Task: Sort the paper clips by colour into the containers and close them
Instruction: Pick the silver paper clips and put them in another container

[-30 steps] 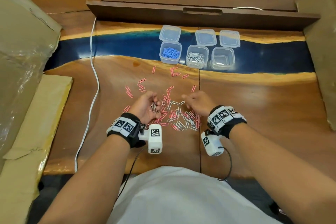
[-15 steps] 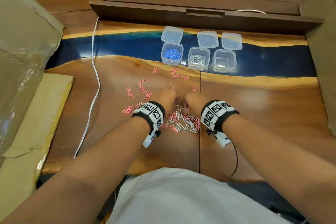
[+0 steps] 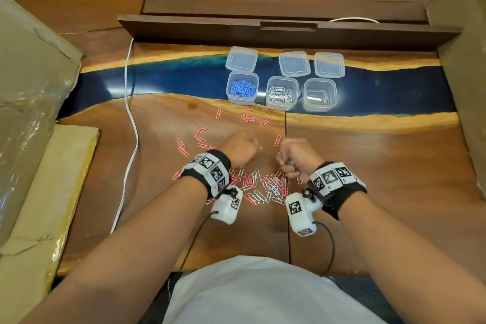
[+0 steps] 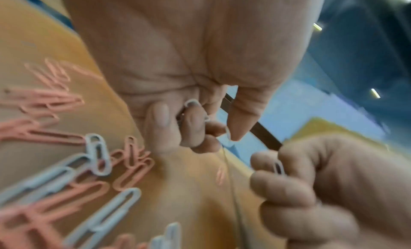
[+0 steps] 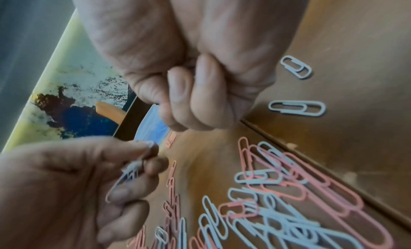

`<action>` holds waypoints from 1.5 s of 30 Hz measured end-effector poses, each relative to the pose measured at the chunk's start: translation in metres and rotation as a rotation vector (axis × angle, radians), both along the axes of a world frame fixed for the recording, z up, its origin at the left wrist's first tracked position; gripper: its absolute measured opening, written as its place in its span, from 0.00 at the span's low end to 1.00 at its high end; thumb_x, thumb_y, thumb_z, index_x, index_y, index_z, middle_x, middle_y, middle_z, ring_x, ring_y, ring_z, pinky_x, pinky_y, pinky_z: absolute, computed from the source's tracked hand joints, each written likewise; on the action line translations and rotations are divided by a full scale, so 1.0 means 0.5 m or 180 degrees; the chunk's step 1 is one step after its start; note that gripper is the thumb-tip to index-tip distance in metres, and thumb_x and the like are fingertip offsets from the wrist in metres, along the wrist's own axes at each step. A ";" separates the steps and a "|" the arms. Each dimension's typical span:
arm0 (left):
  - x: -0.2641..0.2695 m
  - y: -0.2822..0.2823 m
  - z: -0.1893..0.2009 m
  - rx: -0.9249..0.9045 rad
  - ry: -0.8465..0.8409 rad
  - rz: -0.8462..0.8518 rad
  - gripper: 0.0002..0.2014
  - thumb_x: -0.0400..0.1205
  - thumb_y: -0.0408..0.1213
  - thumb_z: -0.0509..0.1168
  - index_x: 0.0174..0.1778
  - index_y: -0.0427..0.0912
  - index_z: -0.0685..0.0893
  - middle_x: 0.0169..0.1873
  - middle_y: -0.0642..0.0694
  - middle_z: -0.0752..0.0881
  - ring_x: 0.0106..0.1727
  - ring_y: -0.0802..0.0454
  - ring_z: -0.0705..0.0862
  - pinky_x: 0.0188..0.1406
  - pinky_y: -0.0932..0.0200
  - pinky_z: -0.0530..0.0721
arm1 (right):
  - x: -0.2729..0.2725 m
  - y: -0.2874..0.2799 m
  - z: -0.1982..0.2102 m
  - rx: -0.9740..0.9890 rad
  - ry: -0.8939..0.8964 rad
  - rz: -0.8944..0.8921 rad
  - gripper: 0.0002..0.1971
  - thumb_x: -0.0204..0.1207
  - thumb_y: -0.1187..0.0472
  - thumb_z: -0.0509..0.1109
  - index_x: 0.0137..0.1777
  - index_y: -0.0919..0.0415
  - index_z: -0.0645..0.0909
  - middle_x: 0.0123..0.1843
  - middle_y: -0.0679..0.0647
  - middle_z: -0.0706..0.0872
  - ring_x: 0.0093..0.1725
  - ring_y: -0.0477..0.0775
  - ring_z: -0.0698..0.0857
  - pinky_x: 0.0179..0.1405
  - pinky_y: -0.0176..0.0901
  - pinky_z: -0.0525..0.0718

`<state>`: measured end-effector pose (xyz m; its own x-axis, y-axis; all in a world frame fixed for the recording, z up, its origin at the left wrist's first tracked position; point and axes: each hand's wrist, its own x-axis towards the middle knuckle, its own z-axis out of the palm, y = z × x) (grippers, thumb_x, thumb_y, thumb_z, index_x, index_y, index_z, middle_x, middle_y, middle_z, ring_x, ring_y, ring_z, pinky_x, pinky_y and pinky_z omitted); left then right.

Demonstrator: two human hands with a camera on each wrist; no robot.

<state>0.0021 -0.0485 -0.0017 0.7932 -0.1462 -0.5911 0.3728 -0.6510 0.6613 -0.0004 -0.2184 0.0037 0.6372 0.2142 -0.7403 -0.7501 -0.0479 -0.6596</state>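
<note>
A pile of pink and white paper clips lies on the wooden table between my wrists. More pink clips are scattered beyond it. My left hand hovers over the far side of the pile, fingers curled round a few white clips. My right hand is a fist beside it and pinches a white clip. Three open tubs stand on the blue strip: one with blue clips, one with white clips, one empty.
Three clear lids lie behind the tubs. A white cable runs down the table's left side. Cardboard boxes flank both sides, and a dark wooden ledge closes the back.
Half a second ago both hands were pressed together down in the pile. Now they have drawn apart, each curled round white clips, and the right wrist has rolled outward.
</note>
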 end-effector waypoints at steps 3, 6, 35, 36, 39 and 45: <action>0.025 -0.012 0.027 -0.1283 0.0555 0.1094 0.07 0.77 0.27 0.60 0.36 0.42 0.75 0.30 0.47 0.77 0.25 0.54 0.70 0.21 0.62 0.65 | 0.019 0.004 0.014 0.0021 -0.0274 -0.0134 0.15 0.66 0.81 0.50 0.33 0.60 0.67 0.21 0.56 0.71 0.14 0.47 0.62 0.13 0.30 0.56; 0.057 -0.018 0.048 -0.2180 0.0897 0.1576 0.09 0.73 0.22 0.58 0.40 0.41 0.71 0.29 0.46 0.74 0.22 0.56 0.65 0.17 0.64 0.60 | 0.061 0.007 0.029 0.0078 -0.0366 -0.0332 0.17 0.66 0.81 0.50 0.46 0.64 0.74 0.25 0.56 0.73 0.17 0.49 0.65 0.15 0.33 0.61; -0.006 0.153 0.024 0.0654 -0.0580 0.0280 0.13 0.79 0.27 0.66 0.35 0.51 0.84 0.37 0.51 0.87 0.44 0.49 0.86 0.52 0.51 0.86 | 0.004 0.044 0.059 -0.1601 -0.1024 0.1099 0.05 0.79 0.66 0.68 0.44 0.63 0.85 0.42 0.56 0.89 0.33 0.49 0.84 0.29 0.38 0.85; -0.026 0.164 0.009 0.0793 -0.0555 0.0177 0.12 0.78 0.27 0.66 0.35 0.51 0.85 0.37 0.51 0.87 0.43 0.48 0.86 0.52 0.50 0.87 | -0.018 0.059 0.038 -0.1783 -0.1071 0.1322 0.05 0.78 0.66 0.69 0.43 0.62 0.85 0.42 0.54 0.89 0.33 0.48 0.84 0.28 0.35 0.84; -0.070 0.173 -0.012 0.0876 -0.0625 -0.0158 0.05 0.77 0.31 0.70 0.44 0.44 0.88 0.37 0.50 0.85 0.40 0.47 0.84 0.48 0.51 0.86 | -0.067 0.102 -0.009 -0.2273 -0.1251 0.1739 0.05 0.76 0.65 0.71 0.39 0.62 0.86 0.39 0.53 0.89 0.35 0.48 0.85 0.32 0.35 0.81; -0.084 0.144 -0.038 0.1087 -0.1380 -0.1109 0.11 0.80 0.39 0.69 0.57 0.48 0.86 0.52 0.50 0.82 0.50 0.49 0.81 0.53 0.55 0.80 | -0.103 0.123 -0.032 -0.2963 -0.1168 0.1394 0.07 0.75 0.63 0.73 0.37 0.58 0.81 0.42 0.56 0.87 0.40 0.55 0.83 0.39 0.39 0.76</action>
<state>-0.0400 0.0234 -0.0209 0.9103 -0.2984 -0.2870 -0.1520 -0.8856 0.4389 -0.0522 -0.1568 -0.0121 0.8572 -0.0693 -0.5103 -0.3115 -0.8589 -0.4066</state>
